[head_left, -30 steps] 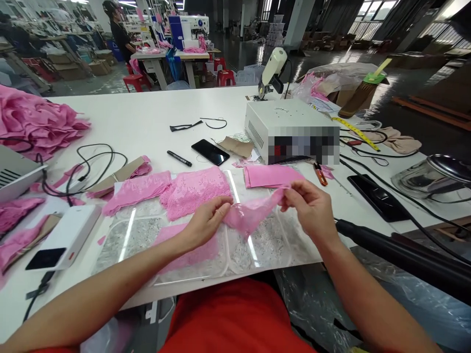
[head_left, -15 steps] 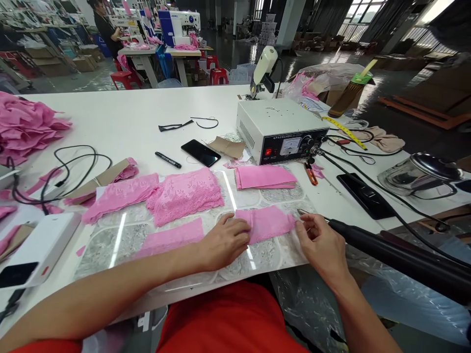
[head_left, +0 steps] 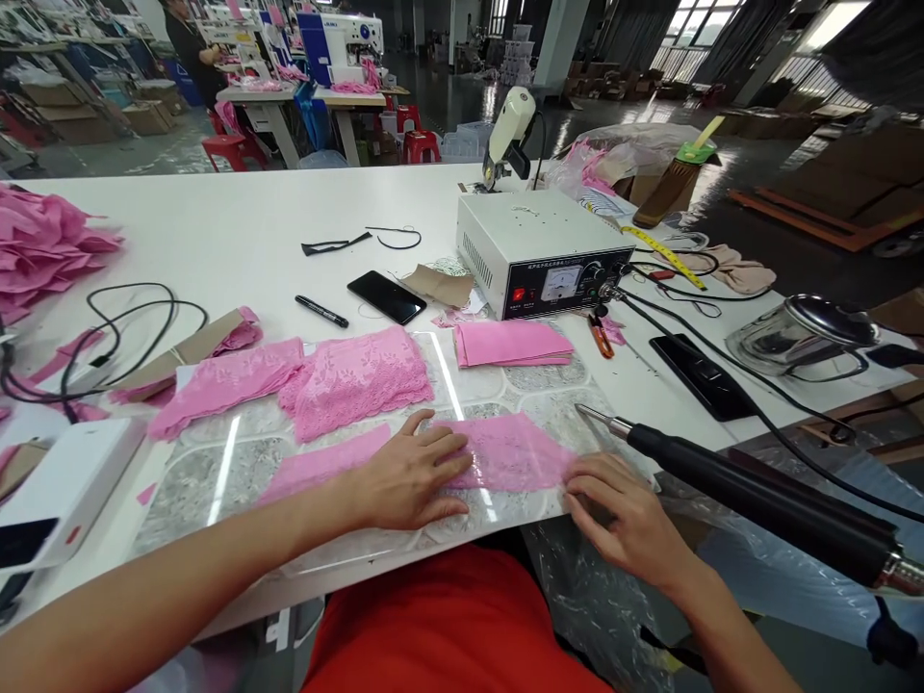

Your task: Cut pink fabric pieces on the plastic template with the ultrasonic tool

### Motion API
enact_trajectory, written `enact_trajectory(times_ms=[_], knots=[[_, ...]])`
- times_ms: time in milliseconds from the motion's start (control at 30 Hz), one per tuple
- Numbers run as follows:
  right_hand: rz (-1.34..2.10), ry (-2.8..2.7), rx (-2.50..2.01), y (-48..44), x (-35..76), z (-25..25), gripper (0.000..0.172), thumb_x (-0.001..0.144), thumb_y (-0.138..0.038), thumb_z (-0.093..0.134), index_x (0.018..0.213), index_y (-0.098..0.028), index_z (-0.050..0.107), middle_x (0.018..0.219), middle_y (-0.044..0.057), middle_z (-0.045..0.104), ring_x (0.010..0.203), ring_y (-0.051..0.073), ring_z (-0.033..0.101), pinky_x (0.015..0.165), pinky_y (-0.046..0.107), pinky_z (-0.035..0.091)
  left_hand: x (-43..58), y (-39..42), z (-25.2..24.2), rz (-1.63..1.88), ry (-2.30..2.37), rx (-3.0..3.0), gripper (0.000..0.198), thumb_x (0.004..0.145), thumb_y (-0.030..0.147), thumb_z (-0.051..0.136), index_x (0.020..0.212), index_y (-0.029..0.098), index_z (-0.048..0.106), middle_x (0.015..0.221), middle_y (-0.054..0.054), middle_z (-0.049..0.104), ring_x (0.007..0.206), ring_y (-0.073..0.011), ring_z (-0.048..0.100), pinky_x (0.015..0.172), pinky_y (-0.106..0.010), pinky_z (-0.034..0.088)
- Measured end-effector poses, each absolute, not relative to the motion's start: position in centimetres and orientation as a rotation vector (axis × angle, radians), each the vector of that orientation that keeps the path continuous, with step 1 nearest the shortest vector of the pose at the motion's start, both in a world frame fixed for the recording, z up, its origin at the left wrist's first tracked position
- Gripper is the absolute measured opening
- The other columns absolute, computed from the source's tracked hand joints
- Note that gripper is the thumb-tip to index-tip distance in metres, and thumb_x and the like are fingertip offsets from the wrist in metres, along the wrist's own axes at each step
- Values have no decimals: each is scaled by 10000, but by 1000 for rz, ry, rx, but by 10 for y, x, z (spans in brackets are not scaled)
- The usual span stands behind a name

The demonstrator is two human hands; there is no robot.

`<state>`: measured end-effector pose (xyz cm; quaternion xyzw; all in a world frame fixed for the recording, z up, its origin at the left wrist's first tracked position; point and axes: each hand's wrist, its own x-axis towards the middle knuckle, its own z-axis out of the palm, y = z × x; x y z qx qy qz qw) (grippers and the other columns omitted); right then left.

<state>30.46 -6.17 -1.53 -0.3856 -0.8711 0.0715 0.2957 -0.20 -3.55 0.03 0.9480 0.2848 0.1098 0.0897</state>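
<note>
Head view: the left hand point(head_left: 417, 474) spreads flat over pink fabric's point(head_left: 516, 452) left end; the right hand point(head_left: 622, 515) touches its right corner, pinching or not I cannot tell.

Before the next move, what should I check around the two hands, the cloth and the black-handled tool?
1. Pink cloth spread on the patterned mat: ok, it lies mostly flat.
2. Left hand on the cloth: ok, at its left end.
3. Right hand gripping the cloth: cannot tell; its fingertips are at the right end.
4. Black-handled tool in hand: not ok, neither hand holds it.
5. Metal tip cool: cannot tell.
6. Orange clippers away from the cloth: ok, they lie farther back.
</note>
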Motion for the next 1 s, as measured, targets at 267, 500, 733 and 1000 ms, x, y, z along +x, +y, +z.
enact_trajectory(times_ms=[267,500,733,1000], knots=[[138,-2313,-1050,-49,291,-14,238,891,-174,531,1093,-233,640,1057,76,701,993,218,655,860,409,551,9,-33,-4,254,610,2822,524,939,522,489,1366,220,515,1494,-133,423,1398,-321,365,1169,-550,180],[128,-2132,-1144,-24,289,-17,205,895,-198,505,1019,-220,666,981,74,710,929,214,674,836,394,571,3,-17,5,320,769,2684,371,987,335,445,1316,198,548,1418,-130,512,1313,-249,480,1120,-441,342],[278,-1874,-1352,68,255,2,222,810,-282,520,907,-189,697,859,70,693,662,174,600,673,355,526,31,77,36,425,1373,2461,162,904,204,543,988,147,670,1047,-93,637,978,-222,601,840,-341,492],[334,-1906,-1391,107,251,-19,244,763,-284,514,868,-191,713,806,47,713,669,163,616,681,333,512,44,122,13,286,1437,2406,267,918,309,607,1123,139,613,1157,-94,606,1044,-227,599,895,-432,517]])
